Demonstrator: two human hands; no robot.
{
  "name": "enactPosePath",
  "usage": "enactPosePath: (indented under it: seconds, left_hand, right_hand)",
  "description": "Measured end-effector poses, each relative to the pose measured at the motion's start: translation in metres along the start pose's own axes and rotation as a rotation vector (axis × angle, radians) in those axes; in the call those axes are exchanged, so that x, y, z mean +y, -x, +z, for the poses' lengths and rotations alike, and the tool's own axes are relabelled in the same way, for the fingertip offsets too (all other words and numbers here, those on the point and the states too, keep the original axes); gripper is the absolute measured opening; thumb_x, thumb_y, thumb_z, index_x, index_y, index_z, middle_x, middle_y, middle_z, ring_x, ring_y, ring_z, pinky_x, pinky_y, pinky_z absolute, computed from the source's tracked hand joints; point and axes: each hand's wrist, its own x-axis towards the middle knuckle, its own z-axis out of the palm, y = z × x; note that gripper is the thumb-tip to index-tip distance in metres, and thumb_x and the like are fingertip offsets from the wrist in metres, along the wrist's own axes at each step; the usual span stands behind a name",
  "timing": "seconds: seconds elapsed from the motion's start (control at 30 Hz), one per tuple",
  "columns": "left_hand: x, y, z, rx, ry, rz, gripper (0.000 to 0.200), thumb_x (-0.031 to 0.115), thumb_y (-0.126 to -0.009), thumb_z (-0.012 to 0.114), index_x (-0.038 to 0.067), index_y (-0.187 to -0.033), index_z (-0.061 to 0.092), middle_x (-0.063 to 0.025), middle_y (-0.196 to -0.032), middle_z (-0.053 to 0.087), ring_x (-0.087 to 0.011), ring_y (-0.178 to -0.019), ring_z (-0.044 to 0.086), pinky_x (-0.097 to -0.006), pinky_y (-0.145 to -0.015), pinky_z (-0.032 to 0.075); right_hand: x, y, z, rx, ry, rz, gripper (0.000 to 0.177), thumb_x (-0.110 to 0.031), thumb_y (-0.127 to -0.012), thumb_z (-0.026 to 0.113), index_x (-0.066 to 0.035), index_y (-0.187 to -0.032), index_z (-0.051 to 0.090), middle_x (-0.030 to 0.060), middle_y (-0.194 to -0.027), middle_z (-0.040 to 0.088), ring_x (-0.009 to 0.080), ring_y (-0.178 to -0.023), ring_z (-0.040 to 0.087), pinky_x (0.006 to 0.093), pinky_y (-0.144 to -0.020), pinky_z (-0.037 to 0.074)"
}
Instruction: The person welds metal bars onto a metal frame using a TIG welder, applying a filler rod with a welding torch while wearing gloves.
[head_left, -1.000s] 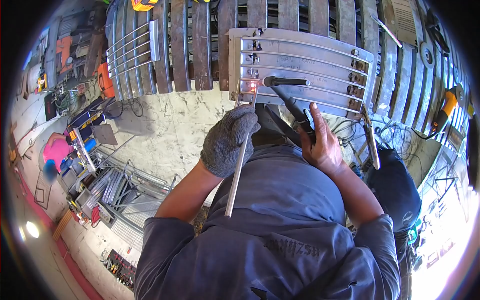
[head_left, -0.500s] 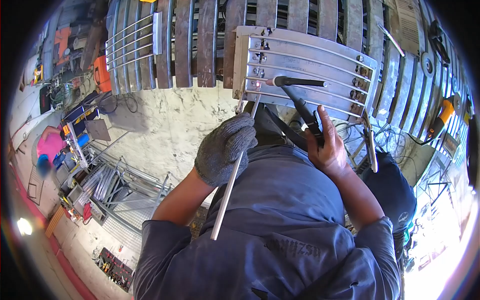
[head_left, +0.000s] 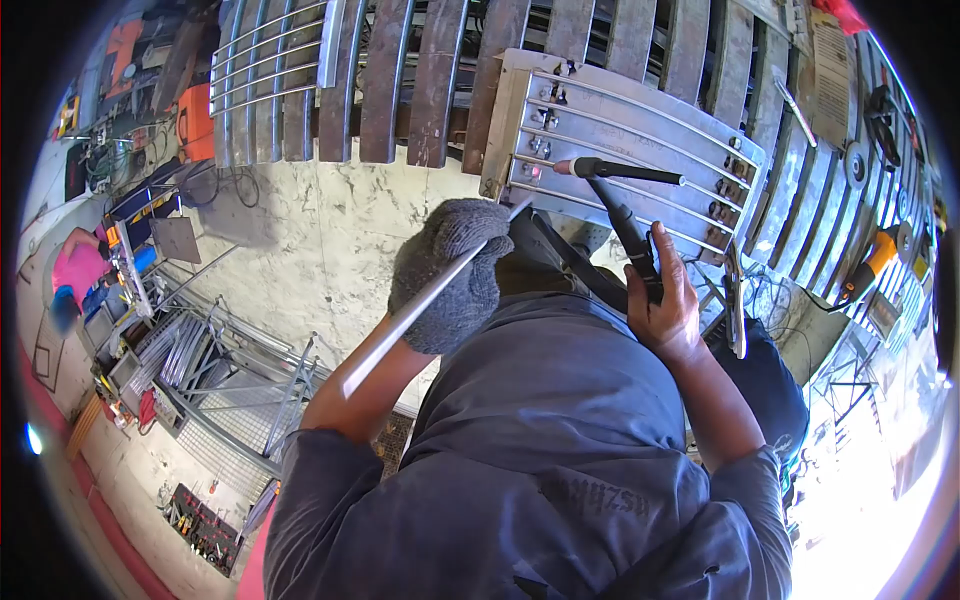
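Note:
My left hand [head_left: 455,275], in a dark grey knitted glove, is closed around a thin light metal rod [head_left: 410,315] that slants down to the left. Bare, my right hand [head_left: 665,300] holds the black handle of a welding torch [head_left: 625,172]. The torch's tip is over the left end of the rods on a metal jig plate [head_left: 508,125], where a small spot glows reddish. Several parallel rods span the plate between small fixings at both sides. Pliers-like clamps grip the plate's lower right corner.
The plate lies on a slatted metal bench [head_left: 437,90]. A finished-looking rod grille [head_left: 270,60] is at the upper left. An orange and black grinder [head_left: 872,262] rests at the right. Metal frames [head_left: 230,385] stand lower left, with another person [head_left: 80,265] beyond.
My left hand has moved the rod away from the plate and tilted it flatter. The plate and torch appear shifted slightly right as the view moved.

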Motion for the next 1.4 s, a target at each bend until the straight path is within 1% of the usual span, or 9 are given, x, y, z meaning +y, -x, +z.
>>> enactPosePath:
  seconds: [0.07,0.1,0.2,0.3,0.4,0.6,0.83,1.1,1.4]
  left_hand:
    - [-0.002,0.005,0.000,-0.094,-0.066,-0.017,0.038,-0.003,-0.087,0.081,0.005,-0.123,0.070,-0.0151,-0.115,0.078,-0.0390,-0.103,0.077,-0.0470,-0.087,0.063]
    - [-0.001,0.004,-0.002,-0.046,-0.009,0.022,0.038,-0.003,-0.087,0.080,0.005,-0.122,0.069,-0.0154,-0.115,0.077,-0.0397,-0.104,0.076,-0.0472,-0.087,0.063]
    - [0.005,0.000,-0.002,0.068,0.114,0.107,0.037,-0.004,-0.086,0.079,0.006,-0.121,0.069,-0.0180,-0.118,0.075,-0.0418,-0.107,0.075,-0.0480,-0.088,0.063]
    - [-0.002,0.005,0.002,-0.133,-0.010,0.023,0.042,-0.006,-0.084,0.079,0.006,-0.123,0.069,-0.0181,-0.123,0.076,-0.0398,-0.109,0.076,-0.0476,-0.091,0.064]
    - [-0.002,0.009,0.007,-0.057,0.090,0.037,0.047,-0.010,-0.080,0.080,0.007,-0.123,0.069,-0.0172,-0.124,0.076,-0.0376,-0.111,0.077,-0.0451,-0.091,0.065]
    - [0.005,0.005,0.002,0.005,0.053,0.078,0.043,-0.012,-0.082,0.081,0.006,-0.120,0.070,-0.0193,-0.123,0.077,-0.0383,-0.104,0.080,-0.0429,-0.084,0.067]
    - [0.003,0.006,0.005,-0.016,0.011,0.076,0.041,-0.011,-0.082,0.082,0.008,-0.117,0.070,-0.0173,-0.121,0.078,-0.0365,-0.104,0.080,-0.0420,-0.085,0.066]
    - [0.005,0.006,0.005,-0.029,-0.004,0.090,0.041,-0.011,-0.082,0.082,0.008,-0.116,0.070,-0.0161,-0.120,0.077,-0.0365,-0.105,0.080,-0.0411,-0.087,0.066]
    - [-0.003,0.017,0.013,-0.040,0.033,0.111,0.049,-0.012,-0.081,0.081,0.008,-0.123,0.067,-0.0180,-0.122,0.076,-0.0379,-0.107,0.079,-0.0422,-0.087,0.066]
  right_hand:
    - [0.000,-0.001,0.000,-0.019,-0.013,0.006,0.083,-0.003,-0.097,0.078,-0.010,-0.171,0.040,0.0263,-0.120,0.073,0.0412,-0.091,0.079,0.0486,-0.073,0.064]
    - [0.000,0.000,-0.001,-0.027,-0.018,0.014,0.083,-0.003,-0.097,0.077,-0.010,-0.170,0.040,0.0260,-0.119,0.073,0.0412,-0.091,0.079,0.0487,-0.073,0.064]
    - [-0.002,0.002,-0.004,-0.072,-0.053,0.068,0.075,0.004,-0.096,0.077,0.005,-0.164,0.044,0.0343,-0.139,0.069,0.0476,-0.119,0.076,0.0481,-0.097,0.063]
    - [-0.001,0.003,0.000,-0.067,-0.071,0.065,0.076,0.005,-0.096,0.077,0.002,-0.165,0.045,0.0332,-0.134,0.071,0.0459,-0.115,0.077,0.0474,-0.093,0.064]
    - [0.004,0.001,0.007,0.008,-0.079,-0.001,0.082,-0.001,-0.095,0.076,-0.011,-0.170,0.042,0.0235,-0.111,0.071,0.0421,-0.087,0.076,0.0501,-0.071,0.063]
    - [0.004,0.002,0.013,-0.037,-0.110,0.064,0.081,-0.002,-0.095,0.076,-0.014,-0.169,0.045,0.0208,-0.106,0.070,0.0432,-0.082,0.074,0.0528,-0.068,0.061]
    - [0.006,0.006,0.022,-0.069,-0.066,0.002,0.079,-0.006,-0.096,0.076,-0.014,-0.169,0.045,0.0179,-0.106,0.069,0.0394,-0.079,0.073,0.0515,-0.065,0.061]
    - [0.009,0.006,0.031,-0.053,-0.011,-0.083,0.080,-0.001,-0.096,0.077,-0.007,-0.168,0.042,0.0204,-0.101,0.068,0.0380,-0.074,0.072,0.0483,-0.059,0.061]
    - [0.010,0.009,0.034,-0.051,0.002,-0.084,0.079,-0.002,-0.096,0.077,-0.007,-0.167,0.044,0.0197,-0.105,0.069,0.0372,-0.076,0.073,0.0480,-0.060,0.062]
